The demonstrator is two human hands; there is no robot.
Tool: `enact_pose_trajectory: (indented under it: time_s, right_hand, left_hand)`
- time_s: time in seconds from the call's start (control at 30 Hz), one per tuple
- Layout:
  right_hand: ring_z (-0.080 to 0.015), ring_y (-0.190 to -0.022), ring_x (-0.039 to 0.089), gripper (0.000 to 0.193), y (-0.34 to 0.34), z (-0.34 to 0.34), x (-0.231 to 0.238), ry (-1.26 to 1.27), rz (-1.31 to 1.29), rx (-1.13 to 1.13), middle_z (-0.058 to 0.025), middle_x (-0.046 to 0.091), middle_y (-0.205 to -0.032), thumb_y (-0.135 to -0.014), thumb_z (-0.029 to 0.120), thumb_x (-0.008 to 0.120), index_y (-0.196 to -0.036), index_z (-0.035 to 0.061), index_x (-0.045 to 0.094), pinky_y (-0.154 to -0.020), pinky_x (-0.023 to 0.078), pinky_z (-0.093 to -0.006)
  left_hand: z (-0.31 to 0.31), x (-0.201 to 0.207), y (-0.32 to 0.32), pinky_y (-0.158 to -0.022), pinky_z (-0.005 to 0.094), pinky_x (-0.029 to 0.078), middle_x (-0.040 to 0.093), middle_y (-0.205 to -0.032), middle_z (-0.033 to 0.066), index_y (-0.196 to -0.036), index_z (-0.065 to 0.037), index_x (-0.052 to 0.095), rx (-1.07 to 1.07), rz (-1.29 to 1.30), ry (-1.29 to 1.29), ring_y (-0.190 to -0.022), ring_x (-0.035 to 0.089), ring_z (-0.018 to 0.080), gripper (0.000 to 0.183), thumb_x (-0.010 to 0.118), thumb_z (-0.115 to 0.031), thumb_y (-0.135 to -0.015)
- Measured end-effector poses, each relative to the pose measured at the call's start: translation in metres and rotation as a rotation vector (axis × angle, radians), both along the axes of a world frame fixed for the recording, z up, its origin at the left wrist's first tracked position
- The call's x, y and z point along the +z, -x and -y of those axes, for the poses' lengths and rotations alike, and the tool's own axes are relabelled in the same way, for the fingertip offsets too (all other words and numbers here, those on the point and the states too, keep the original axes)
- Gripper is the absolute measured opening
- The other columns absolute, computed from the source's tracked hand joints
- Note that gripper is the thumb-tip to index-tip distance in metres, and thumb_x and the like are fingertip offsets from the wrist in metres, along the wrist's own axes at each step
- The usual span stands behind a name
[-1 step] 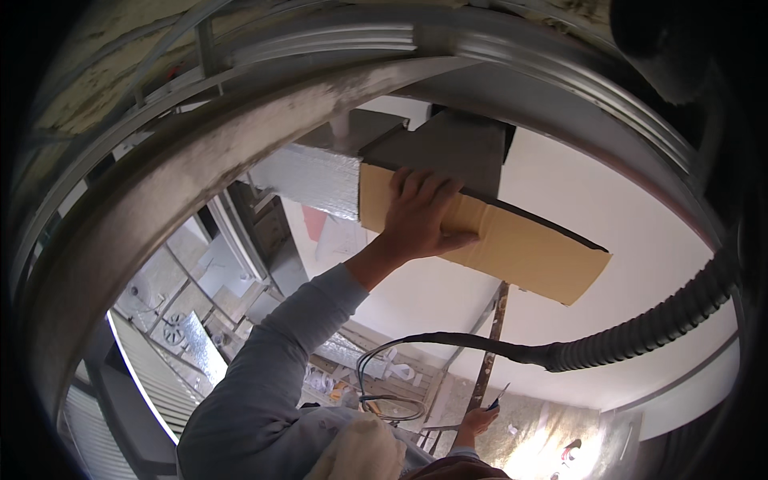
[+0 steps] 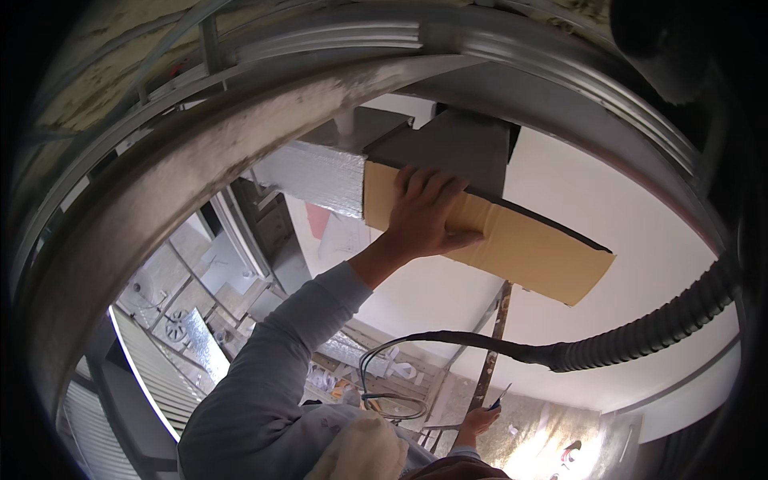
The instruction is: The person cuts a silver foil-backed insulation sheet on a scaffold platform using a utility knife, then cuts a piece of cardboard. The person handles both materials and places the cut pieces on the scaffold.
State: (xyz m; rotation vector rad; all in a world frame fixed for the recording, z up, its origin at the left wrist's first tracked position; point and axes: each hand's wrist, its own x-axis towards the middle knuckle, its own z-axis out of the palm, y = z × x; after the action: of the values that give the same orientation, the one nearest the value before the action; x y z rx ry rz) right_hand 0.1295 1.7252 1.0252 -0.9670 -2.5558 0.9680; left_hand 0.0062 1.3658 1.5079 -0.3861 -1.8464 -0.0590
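Barely a change, whole scene a touch further right in view, left hand (image 2: 428,210) still curled over the top edge of the tan cardboard (image 2: 544,252), thumb on its face, its left end beside the silvery duct (image 2: 312,176), right hand (image 2: 480,422) low, fingers wrapped round a thin-bladed tool (image 2: 495,404)

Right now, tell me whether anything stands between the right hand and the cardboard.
In the head view, the black cable crosses between the right hand and the cardboard, and a stained pole shows there too; whether either really blocks the way is unclear. The left hand touches the cardboard, nothing visible between.
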Motion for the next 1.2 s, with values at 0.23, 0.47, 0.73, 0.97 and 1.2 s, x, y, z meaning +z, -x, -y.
enact_pose_trajectory:
  time_s: [0.23,0.47,0.73,0.97,1.2]
  right_hand:
    - [-0.0454,-0.119,0.058,0.04,0.012,0.004,-0.008,-0.008,-0.042,-0.018,-0.0258,0.058,-0.13,-0.102,0.011,0.048,-0.141,0.0025,0.048,-0.096,0.048,-0.0562]
    - [-0.0448,-0.12,0.058,0.041,0.013,0.002,-0.015,-0.018,-0.055,-0.012,-0.0256,0.058,-0.13,-0.101,0.01,0.049,-0.141,0.0023,0.048,-0.097,0.047,-0.0552]
    - [-0.0445,-0.123,0.056,0.041,0.01,0.007,-0.001,0.035,-0.042,-0.012,-0.0259,0.055,-0.135,-0.101,0.011,0.048,-0.141,0.0022,0.047,-0.099,0.046,-0.0546]
    - [-0.0464,-0.125,0.055,0.041,0.01,0.012,0.012,0.101,-0.034,-0.057,-0.029,0.056,-0.134,-0.1,0.008,0.048,-0.14,-0.0012,0.046,-0.104,0.045,-0.0533]
    - [-0.0465,-0.124,0.055,0.041,0.01,0.013,0.011,0.064,-0.055,-0.055,-0.0279,0.058,-0.132,-0.1,0.009,0.049,-0.14,0.0006,0.047,-0.103,0.045,-0.0534]
  left_hand:
    - [0.002,0.003,0.004,-0.109,0.0572,0.028,0.057,-0.125,0.0086,-0.126,-0.012,0.062,-0.024,-0.056,-0.016,-0.122,0.049,0.0325,0.085,0.081,-0.07,-0.067]
    - [0.0,0.005,0.006,-0.108,0.055,0.028,0.058,-0.123,0.0056,-0.122,-0.014,0.064,-0.032,-0.051,-0.053,-0.122,0.049,0.0306,0.075,0.084,-0.063,-0.068]
    - [-0.015,0.013,0.002,-0.11,0.0593,0.026,0.057,-0.12,0.0073,-0.122,-0.012,0.065,-0.059,-0.041,-0.056,-0.121,0.048,0.0321,0.06,0.081,-0.045,-0.074]
    - [-0.032,0.022,0.003,-0.11,0.0604,0.027,0.06,-0.114,0.0079,-0.115,-0.01,0.068,-0.141,0.042,-0.088,-0.108,0.053,0.0313,0.048,0.075,-0.029,-0.072]
    - [-0.036,0.024,0.009,-0.103,0.0517,0.033,0.063,-0.1,0.0049,-0.101,-0.01,0.071,-0.172,-0.067,-0.178,-0.094,0.055,0.028,0.03,0.077,-0.028,-0.077]
